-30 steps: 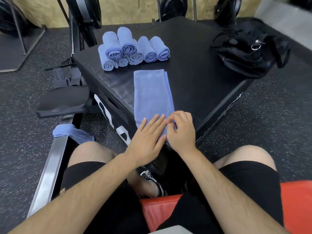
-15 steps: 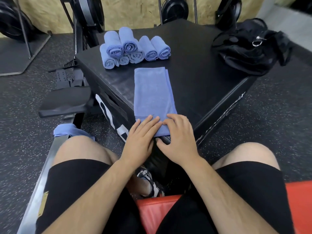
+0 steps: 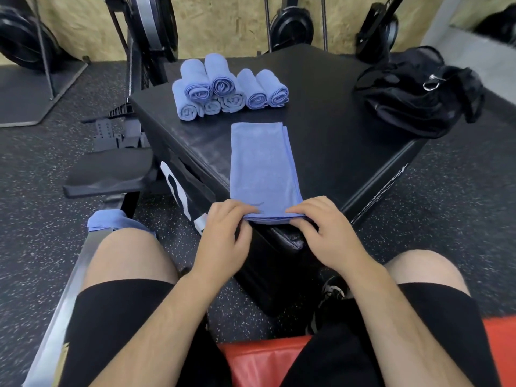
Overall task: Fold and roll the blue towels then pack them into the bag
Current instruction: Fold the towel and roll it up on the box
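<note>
- As I lean over the box, my left hand (image 3: 223, 233) pinches the near left corner of the folded towel (image 3: 262, 163), with my fingers curled on top of the cloth and my thumb tucked under its edge.
- My right hand (image 3: 321, 230) grips the near right corner the same way, knuckles bent and fingertips pressing the top layer.
- Between my two hands the towel's near edge sits at the near corner of the black box (image 3: 335, 121), slightly raised. The rest lies flat as a long strip running away from me.
- Beyond the strip's far end and a little to the left, the rolled towels (image 3: 223, 88) are piled on the box, two of them resting on top of the row beneath.
- At the far right corner of the box the black bag (image 3: 413, 90) lies slumped, well apart from the strip.
- Left of my left knee a loose blue towel (image 3: 111, 223) is draped over a metal rail, with a black seat (image 3: 109, 174) just beyond it.
- Nearest to me, a red cushion (image 3: 257, 361) shows between my thighs.
</note>
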